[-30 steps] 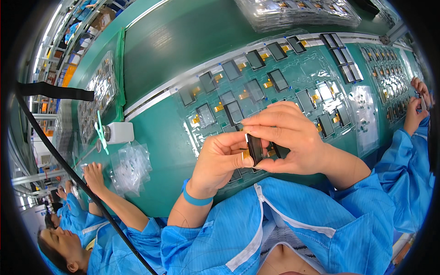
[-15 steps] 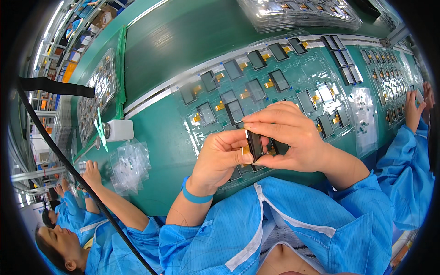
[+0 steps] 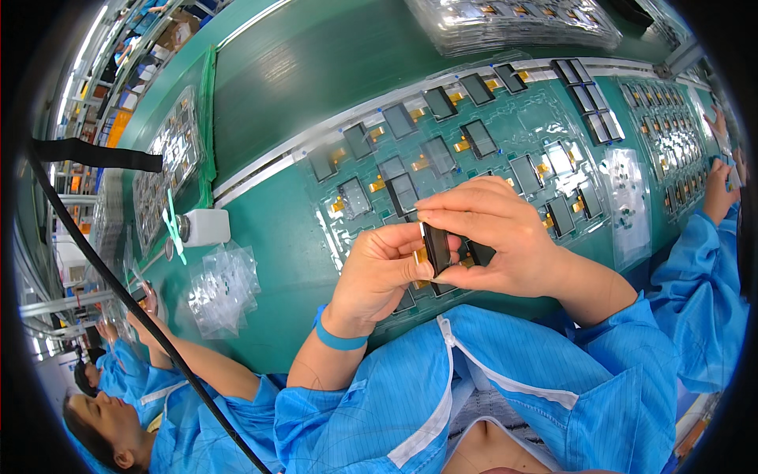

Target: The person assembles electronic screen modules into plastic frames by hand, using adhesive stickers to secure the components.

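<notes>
Between my two hands a small dark display panel [image 3: 437, 248] with an orange flex cable is held up on edge. My left hand [image 3: 384, 265] pinches its left side, by the cable. My right hand [image 3: 497, 237] grips its upper and lower ends between fingers and thumb. Under my hands lies a clear plastic tray [image 3: 489, 118] with several display panels in its pockets, each with an orange flex tail. One such panel [image 3: 401, 192] lies just above my left fingers. A blue band circles my left wrist.
A column of dark frames [image 3: 590, 103] lies right of the tray, with a bag of small parts [image 3: 629, 209] below it. More clear bags [image 3: 223, 288] and a white bottle [image 3: 207, 227] are at left. Stacked trays [image 3: 517, 28] stand at the back. Co-workers' hands [image 3: 717, 189] work at both sides.
My hands and the panel stay nearly in place, the panel turned very slightly. At both edges the co-workers' hands have shifted.
</notes>
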`<state>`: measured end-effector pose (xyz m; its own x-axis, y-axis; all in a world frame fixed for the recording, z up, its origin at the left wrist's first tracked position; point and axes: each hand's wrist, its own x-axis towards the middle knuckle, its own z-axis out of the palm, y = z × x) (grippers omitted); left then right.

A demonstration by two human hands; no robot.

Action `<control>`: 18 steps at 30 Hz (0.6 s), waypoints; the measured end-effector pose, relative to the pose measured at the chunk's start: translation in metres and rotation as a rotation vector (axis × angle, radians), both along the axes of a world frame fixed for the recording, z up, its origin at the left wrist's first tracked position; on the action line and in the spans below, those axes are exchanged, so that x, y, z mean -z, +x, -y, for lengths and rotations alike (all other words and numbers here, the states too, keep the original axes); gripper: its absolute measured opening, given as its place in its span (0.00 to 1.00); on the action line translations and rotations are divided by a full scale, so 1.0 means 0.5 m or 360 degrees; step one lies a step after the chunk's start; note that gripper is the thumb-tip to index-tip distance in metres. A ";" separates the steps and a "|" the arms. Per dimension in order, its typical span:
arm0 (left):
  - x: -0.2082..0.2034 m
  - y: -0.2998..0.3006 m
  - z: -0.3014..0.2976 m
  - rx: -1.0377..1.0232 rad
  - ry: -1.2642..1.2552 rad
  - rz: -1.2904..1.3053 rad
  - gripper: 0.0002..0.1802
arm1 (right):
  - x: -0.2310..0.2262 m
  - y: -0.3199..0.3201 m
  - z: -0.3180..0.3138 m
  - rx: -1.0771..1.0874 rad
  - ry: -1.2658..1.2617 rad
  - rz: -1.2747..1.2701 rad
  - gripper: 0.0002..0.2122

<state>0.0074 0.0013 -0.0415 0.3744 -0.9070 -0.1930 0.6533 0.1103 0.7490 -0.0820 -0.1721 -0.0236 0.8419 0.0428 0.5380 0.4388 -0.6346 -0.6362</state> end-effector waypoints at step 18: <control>-0.002 -0.031 0.028 -0.0250 0.0060 0.0240 0.16 | -0.004 -0.007 0.011 0.0013 0.0536 -0.0518 0.18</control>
<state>-0.0082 -0.0127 -0.0405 0.5376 -0.8285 -0.1569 0.5105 0.1717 0.8425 -0.0856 -0.1774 -0.0217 0.9687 -0.0961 0.2289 0.1784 -0.3716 -0.9111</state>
